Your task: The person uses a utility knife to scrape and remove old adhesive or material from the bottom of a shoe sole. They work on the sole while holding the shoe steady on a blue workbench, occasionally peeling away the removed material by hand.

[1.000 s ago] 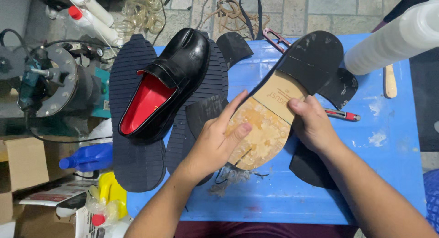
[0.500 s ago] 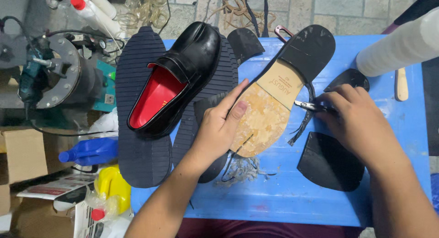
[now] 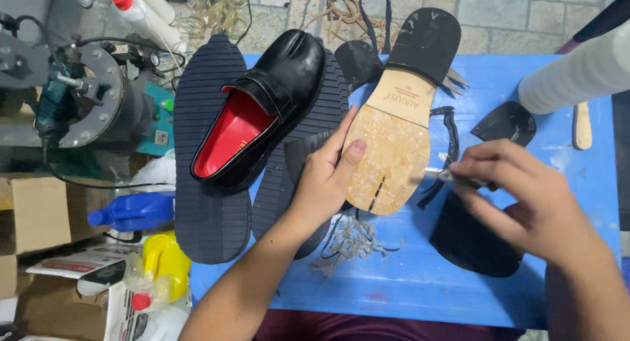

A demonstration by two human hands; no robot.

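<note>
An upturned shoe (image 3: 397, 128) with a tan leather sole and black heel lies on the blue table (image 3: 407, 295). My left hand (image 3: 325, 177) presses on the sole's left edge, fingers together. My right hand (image 3: 518, 200) grips a small metal tool (image 3: 441, 176) whose tip touches the sole's right edge. A black loafer (image 3: 262, 115) with a red lining rests on two dark ribbed rubber soles (image 3: 210, 210) to the left.
Black rubber pieces (image 3: 472, 242) lie under and beyond my right hand. Thread scraps (image 3: 348, 242) sit near the front. A white cylinder (image 3: 577, 72) is at right. A grinder machine (image 3: 72, 98), a blue bottle (image 3: 131, 211) and a yellow bottle (image 3: 164, 259) stand left.
My right hand left the sole, picked up the metal tool from the right side, and brought it to the sole's right edge. My left hand stayed on the sole.
</note>
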